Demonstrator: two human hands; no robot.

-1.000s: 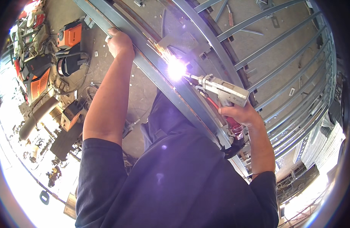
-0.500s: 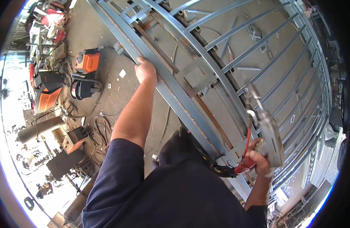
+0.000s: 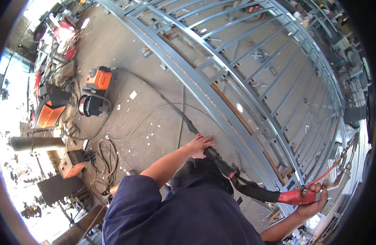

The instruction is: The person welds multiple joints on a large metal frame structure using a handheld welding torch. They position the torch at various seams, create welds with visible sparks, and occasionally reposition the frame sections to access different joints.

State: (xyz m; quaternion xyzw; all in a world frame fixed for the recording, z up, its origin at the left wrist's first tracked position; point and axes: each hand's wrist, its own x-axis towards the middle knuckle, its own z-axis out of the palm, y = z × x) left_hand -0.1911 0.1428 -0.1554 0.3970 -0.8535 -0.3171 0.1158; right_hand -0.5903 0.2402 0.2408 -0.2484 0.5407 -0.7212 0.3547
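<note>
My right hand (image 3: 312, 206), at the lower right, is closed around a welding gun (image 3: 295, 197) with a red handle. A thin orange-red line runs from the handle toward metal rod-like parts (image 3: 342, 176) beyond my fingers; how these join is unclear. A grey flat piece beside that hand is partly hidden. From the handle, the thick black cable (image 3: 255, 192) passes in front of my body to my left hand (image 3: 199, 146). That hand is closed over the cable, near a red band on it. The blue-grey steel frame (image 3: 196, 83) lies just beyond both hands.
Many parallel bars (image 3: 241, 37) span the frame on the right. On the floor at left are an orange-and-black wire feeder (image 3: 99, 78), a black-and-orange machine (image 3: 51, 114), coiled hoses (image 3: 106, 165) and a gas cylinder (image 3: 34, 143). The cable trails across the floor from the feeder.
My left hand has left the steel beam and come back toward my body onto the black cable. My right hand with the welding gun has moved right and nearer me. The view has shifted.
</note>
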